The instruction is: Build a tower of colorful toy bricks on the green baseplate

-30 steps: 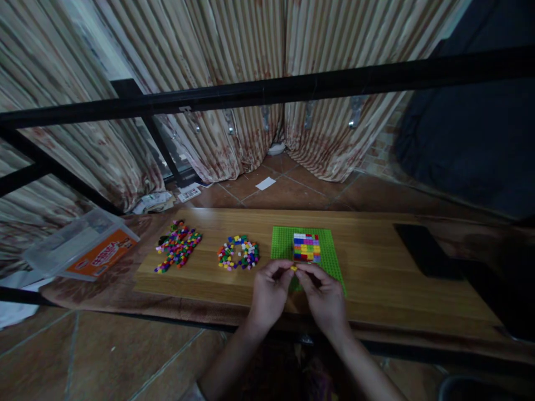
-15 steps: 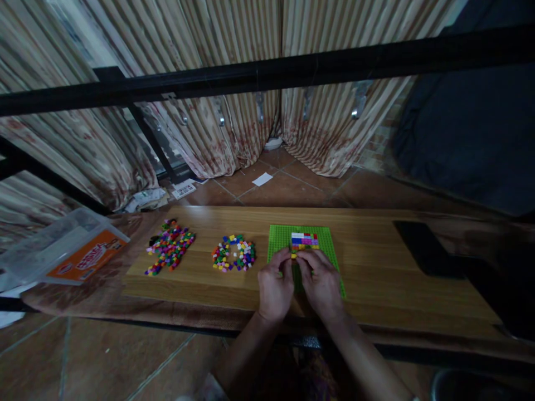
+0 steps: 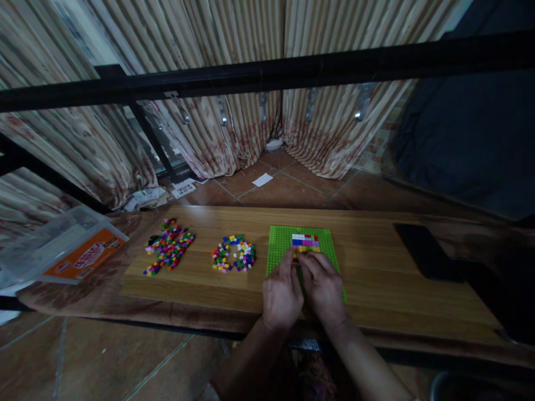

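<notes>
A green studded baseplate (image 3: 276,242) lies on the wooden board, carrying a small block of toy bricks (image 3: 305,240) in rows of white, red, blue, purple and yellow. Over the plate's near half, my left hand (image 3: 282,298) is closed, its fingertips at the lower left corner of the brick block. My right hand (image 3: 324,287) is closed beside it, thumb and forefinger pinched at the block's lower edge. The fingertips of both hands nearly meet around a tiny spot of bricks. What they pinch is mostly hidden by the fingers.
To the left on the wooden board (image 3: 371,301) lie a ring of loose bricks (image 3: 246,262) and a bigger pile of mixed bricks (image 3: 171,245). A clear plastic box (image 3: 54,234) with an orange label stands at far left. A dark flat object (image 3: 426,250) lies right; a black rail (image 3: 251,78) crosses behind.
My left hand has shifted slightly right, its forefinger now stretched toward the block. The yellow brick seen between the fingertips is now mostly covered. My right hand stays nearly in place.
</notes>
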Demonstrator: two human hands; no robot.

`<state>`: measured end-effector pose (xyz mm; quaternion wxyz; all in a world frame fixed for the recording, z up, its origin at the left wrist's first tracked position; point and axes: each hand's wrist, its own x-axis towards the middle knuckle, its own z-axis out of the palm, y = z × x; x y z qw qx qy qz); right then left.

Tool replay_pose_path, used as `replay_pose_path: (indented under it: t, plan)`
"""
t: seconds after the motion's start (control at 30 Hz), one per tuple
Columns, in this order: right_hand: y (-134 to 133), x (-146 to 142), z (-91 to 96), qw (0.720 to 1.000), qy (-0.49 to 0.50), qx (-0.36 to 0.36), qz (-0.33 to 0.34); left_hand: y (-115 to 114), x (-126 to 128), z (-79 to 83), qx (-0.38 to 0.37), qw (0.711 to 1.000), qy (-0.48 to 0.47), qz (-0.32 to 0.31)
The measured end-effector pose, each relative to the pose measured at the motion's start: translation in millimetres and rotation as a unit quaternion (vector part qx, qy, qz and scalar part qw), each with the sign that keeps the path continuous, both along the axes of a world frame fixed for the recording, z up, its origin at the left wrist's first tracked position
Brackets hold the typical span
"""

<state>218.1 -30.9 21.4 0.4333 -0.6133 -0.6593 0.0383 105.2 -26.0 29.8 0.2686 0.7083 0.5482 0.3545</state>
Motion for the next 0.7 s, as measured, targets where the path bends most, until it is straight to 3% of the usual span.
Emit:
replay_pose_path:
  t: [0.27,0.53,0.7]
  plan:
    - [-1.6,1.0,2.5,0.993,-0.120,0.001,0.004,-1.7,-0.4,2.7,0.005,0.998,0.067,-0.012]
    - [-3.6,1.9,10.2,0.959,-0.281,-0.001,-0.024,0.3,-2.0,5.3,0.009,0.996,0.083,-0.038]
    - [-1.3,1.6,9.9,0.951,-0.308,0.000,-0.028,2.2,-1.6,7.4,0.009,0.991,0.125,-0.052]
